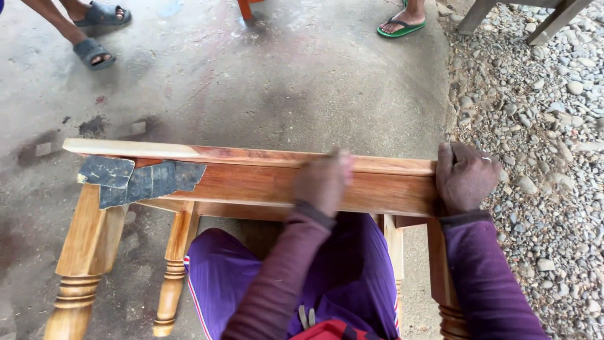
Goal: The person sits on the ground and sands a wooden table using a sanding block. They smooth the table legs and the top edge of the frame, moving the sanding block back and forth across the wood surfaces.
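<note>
**Concrete floor, gravel edge**

You sit over a stained grey concrete floor (264, 82). The wooden table (251, 182) lies tipped on its side on it. Loose gravel (541, 113) borders the floor from one to four o'clock. Sandalled feet (94, 31) stand at eleven o'clock, a green flip-flop (401, 26) at one.

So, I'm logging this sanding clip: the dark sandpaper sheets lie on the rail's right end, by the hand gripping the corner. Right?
Not quite. In the head view the sandpaper sheets lie on the rail's left end, away from the right hand gripping the corner.
</note>
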